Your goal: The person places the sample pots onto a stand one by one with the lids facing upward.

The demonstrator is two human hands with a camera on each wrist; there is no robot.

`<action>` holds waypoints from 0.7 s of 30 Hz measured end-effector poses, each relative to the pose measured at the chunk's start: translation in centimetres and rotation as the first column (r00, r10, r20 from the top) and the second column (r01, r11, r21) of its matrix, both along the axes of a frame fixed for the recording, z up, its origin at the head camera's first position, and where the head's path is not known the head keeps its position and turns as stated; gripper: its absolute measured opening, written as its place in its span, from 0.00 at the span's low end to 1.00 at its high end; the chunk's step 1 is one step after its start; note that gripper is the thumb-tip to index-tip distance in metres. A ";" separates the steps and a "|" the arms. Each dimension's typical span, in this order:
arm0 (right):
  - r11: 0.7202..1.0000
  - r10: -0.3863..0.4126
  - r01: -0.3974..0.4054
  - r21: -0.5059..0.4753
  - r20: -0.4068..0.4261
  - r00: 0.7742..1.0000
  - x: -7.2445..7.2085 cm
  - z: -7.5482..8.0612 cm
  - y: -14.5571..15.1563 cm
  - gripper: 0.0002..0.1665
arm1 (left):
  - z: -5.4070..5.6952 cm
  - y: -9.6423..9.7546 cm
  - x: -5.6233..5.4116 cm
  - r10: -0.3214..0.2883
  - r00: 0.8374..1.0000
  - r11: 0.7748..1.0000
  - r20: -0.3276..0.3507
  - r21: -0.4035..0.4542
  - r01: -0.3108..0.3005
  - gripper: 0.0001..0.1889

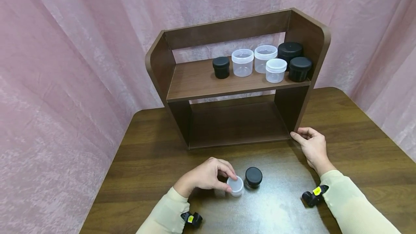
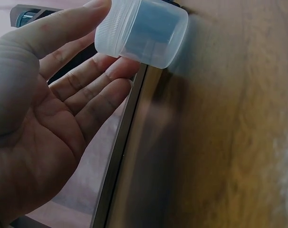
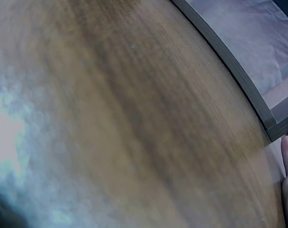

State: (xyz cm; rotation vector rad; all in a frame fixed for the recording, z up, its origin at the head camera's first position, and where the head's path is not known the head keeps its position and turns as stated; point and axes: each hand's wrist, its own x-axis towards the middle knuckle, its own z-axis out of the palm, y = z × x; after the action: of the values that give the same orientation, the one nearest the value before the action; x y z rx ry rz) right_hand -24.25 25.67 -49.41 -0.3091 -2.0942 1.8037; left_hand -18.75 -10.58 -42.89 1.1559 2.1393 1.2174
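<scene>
My left hand [image 1: 212, 174] pinches a small clear plastic jar [image 1: 237, 187] by its whitish lid, with thumb and forefinger at the lid's rim. In the left wrist view this jar [image 2: 151, 33] looks upright, and the other fingers extend loosely beneath the lid. Close beside it on the table stands a small black-lidded jar [image 1: 253, 176]. At the lower right corner of a brown two-tier shelf [image 1: 240, 120], my right hand [image 1: 313, 147] holds the side panel's foot, thumb at the front and fingers along the outside. The right wrist view catches only part of that hand.
On the upper shelf board stand a black jar [image 1: 221, 68], two clear jars [image 1: 242, 64] without visible lids, a white-lidded clear jar [image 1: 275, 71], and two more black jars [image 1: 299, 70] at the right. Pink curtains [image 1: 81, 46] hang behind the wooden table [image 1: 143, 176].
</scene>
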 end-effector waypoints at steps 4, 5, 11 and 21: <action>1.000 -0.003 0.003 0.002 0.001 1.000 0.0 0.0 0.0 0.14 | -2.0 -0.5 -1.0 0.017 1.000 1.000 -0.007 -0.003 -0.017 0.14; 1.000 -0.003 0.003 0.001 0.001 1.000 0.0 0.0 0.0 0.14 | -2.2 -0.6 -1.1 0.019 1.000 1.000 -0.009 -0.002 -0.019 0.14; 1.000 -0.004 0.004 0.004 0.003 1.000 0.2 -0.1 0.1 0.14 | -2.2 -1.3 -1.6 0.020 0.999 1.000 -0.044 -0.003 -0.020 0.13; 1.000 -0.026 0.026 0.014 -0.007 1.000 -0.1 -0.4 0.1 0.13 | -2.3 -1.8 -1.8 0.082 0.996 0.997 -0.047 -0.007 -0.083 0.15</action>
State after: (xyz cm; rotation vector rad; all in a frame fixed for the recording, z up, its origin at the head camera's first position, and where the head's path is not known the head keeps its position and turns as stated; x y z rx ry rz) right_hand -24.35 25.73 -49.80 -0.3241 -2.0878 1.7714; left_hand -20.55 -12.36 -45.21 1.1122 2.2447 1.2269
